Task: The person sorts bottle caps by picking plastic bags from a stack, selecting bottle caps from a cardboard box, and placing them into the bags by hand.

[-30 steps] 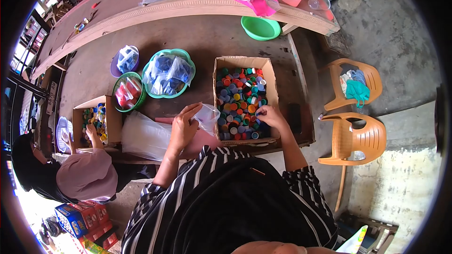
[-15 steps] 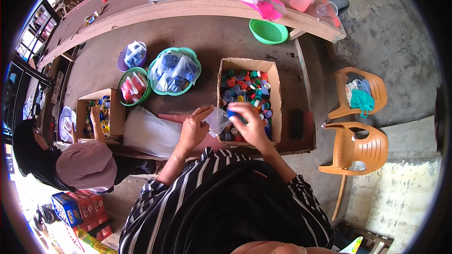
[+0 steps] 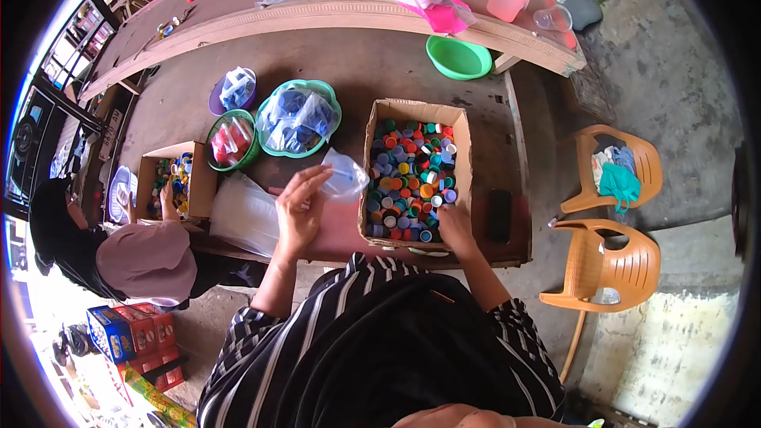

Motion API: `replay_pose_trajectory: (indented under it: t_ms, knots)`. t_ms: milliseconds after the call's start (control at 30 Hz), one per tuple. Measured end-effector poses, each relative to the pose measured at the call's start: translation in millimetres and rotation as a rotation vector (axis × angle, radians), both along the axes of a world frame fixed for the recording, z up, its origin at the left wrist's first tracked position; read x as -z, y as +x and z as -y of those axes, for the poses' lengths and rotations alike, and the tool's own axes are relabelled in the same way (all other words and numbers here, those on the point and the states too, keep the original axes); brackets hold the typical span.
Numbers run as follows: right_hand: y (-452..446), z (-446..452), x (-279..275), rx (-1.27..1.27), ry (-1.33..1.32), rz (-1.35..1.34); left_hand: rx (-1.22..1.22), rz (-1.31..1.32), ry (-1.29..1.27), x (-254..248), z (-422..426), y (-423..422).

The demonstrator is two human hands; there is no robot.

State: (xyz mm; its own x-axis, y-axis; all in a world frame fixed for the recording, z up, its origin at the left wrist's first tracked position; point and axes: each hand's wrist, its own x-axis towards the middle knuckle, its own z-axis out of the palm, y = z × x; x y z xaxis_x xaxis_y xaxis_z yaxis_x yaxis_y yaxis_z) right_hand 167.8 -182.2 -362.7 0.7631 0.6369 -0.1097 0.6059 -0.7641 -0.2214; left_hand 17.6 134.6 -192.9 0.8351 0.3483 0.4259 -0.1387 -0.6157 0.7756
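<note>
My left hand point(image 3: 300, 210) pinches a small clear plastic bag point(image 3: 344, 177) and holds it up at the left edge of a cardboard box. Something bluish shows through the plastic. The cardboard box point(image 3: 465, 131) is filled with bottle caps point(image 3: 406, 178) in red, blue, green, orange, white and other colours. Inside the box's front right corner, my right hand point(image 3: 454, 228) reaches down at the caps; its fingertips are mostly hidden. A stack of clear plastic bags point(image 3: 244, 215) lies on the table left of my left hand.
Beyond the hands stand a turquoise basin point(image 3: 335, 131), a green basket point(image 3: 252, 150), a purple bowl point(image 3: 216, 103) and a green bowl point(image 3: 460, 59). A dark phone point(image 3: 499, 215) lies right of the box. At left, a co-worker point(image 3: 147, 257) handles caps in a smaller box point(image 3: 204, 186).
My right hand has gone from the bag's mouth, where it held a blue cap, down right into the box. My left hand has shifted slightly left, with the bag raised away from the box.
</note>
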Motion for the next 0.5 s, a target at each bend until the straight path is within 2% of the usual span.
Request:
replay_pose_trajectory:
  t_ms: [67, 100, 200, 333, 433, 500]
  knots:
    - [-8.2, 1.4, 16.3, -0.035, 0.105, 0.178, -0.014, -0.136, -0.041, 28.4, 2.0, -1.8]
    - [-9.1, 1.2, 9.5, -0.065, 0.032, 0.143, -0.05, -0.218, -0.098, 40.6, 3.4, -5.8]
    - [-6.0, -5.4, -4.0, -0.027, -0.001, 0.09, -0.125, -0.216, -0.092, 48.7, 12.9, -14.0]
    - [-1.2, -3.6, 5.1, -0.015, 0.085, 0.04, -0.216, -0.191, -0.142, 54.4, 22.7, -14.5]
    - [11.8, -4.8, 14.6, -0.002, 0.379, -0.213, -0.26, -0.178, -0.063, 46.5, 35.8, -13.8]
    - [20.7, -3.3, 13.1, 0.013, 0.492, -0.447, -0.282, -0.207, -0.113, 45.9, 47.7, -14.0]
